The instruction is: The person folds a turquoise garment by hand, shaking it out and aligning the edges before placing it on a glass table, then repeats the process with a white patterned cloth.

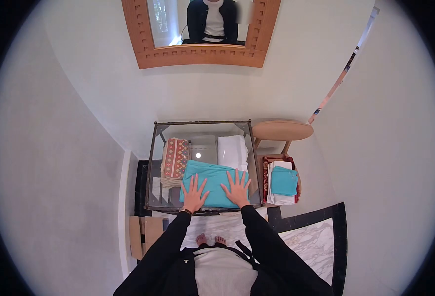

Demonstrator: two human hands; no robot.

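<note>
On the glass-topped table (pixel 202 129), I see a folded turquoise cloth (pixel 215 172) in front of a white cloth (pixel 231 152) and beside a patterned textile stack (pixel 176 155). The left hand (pixel 237 190) and right hand (pixel 195 194) lie flat on the turquoise cloth, fingers spread, grasping nothing.
</note>
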